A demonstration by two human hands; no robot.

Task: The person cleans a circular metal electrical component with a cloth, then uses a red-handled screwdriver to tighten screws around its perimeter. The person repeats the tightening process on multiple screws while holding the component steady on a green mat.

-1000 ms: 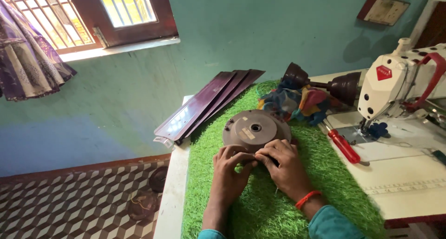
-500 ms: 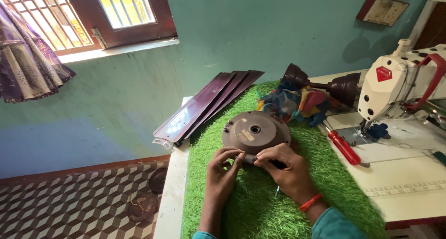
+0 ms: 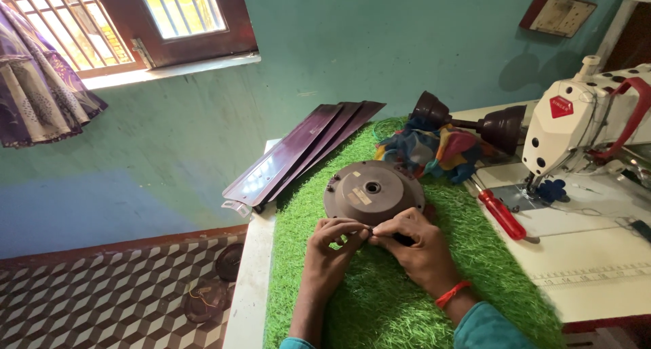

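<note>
Motor housing (image 3: 373, 193): lay on the green turf surface (image 3: 380, 301), touching my fingertips at its near rim; I judged it heavy, rigid metal, best gripped at the rim with both hands
Left hand (image 3: 333, 244): fingers pinched closed on something small at the near rim; I could not tell what
Right hand (image 3: 413, 244): curled shut against the same spot, thumb meeting the left
Label (image 3: 359, 196): small pale rectangle on the housing top, just beyond my hands
Red badge (image 3: 561, 107): on the white sewing machine (image 3: 576, 125), far right of my hands
Screwdriver (image 3: 502, 213): red handle, right of my hands
</note>
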